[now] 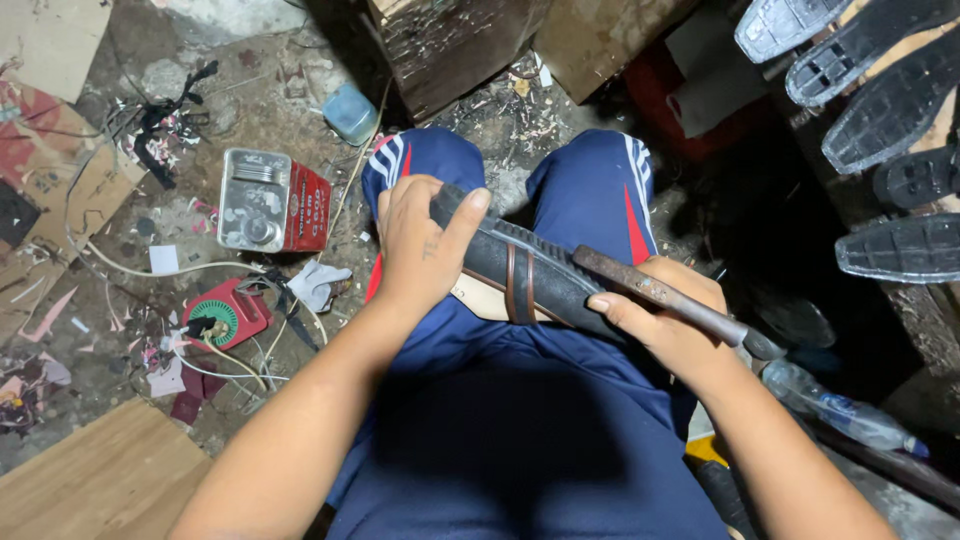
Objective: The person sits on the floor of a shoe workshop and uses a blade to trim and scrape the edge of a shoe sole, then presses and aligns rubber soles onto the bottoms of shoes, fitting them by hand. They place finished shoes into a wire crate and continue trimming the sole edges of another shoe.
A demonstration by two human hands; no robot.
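Note:
A black sandal (530,270) with a ribbed sole and brown straps lies across my lap, sole turned up. My left hand (420,245) grips its front end, thumb over the tip. My right hand (665,320) supports the sandal's other end from below and holds a rusty metal tool (670,300), a rod that lies diagonally over the sole toward the lower right. My knees in blue shorts (590,190) frame the work.
On the dirty floor at left are a red metal tin (272,202), a small red device with a green disc (222,318), white cords and paper scraps. Black shoe soles (890,110) line the right. A plastic bottle (840,410) lies lower right; wooden blocks (450,45) stand ahead.

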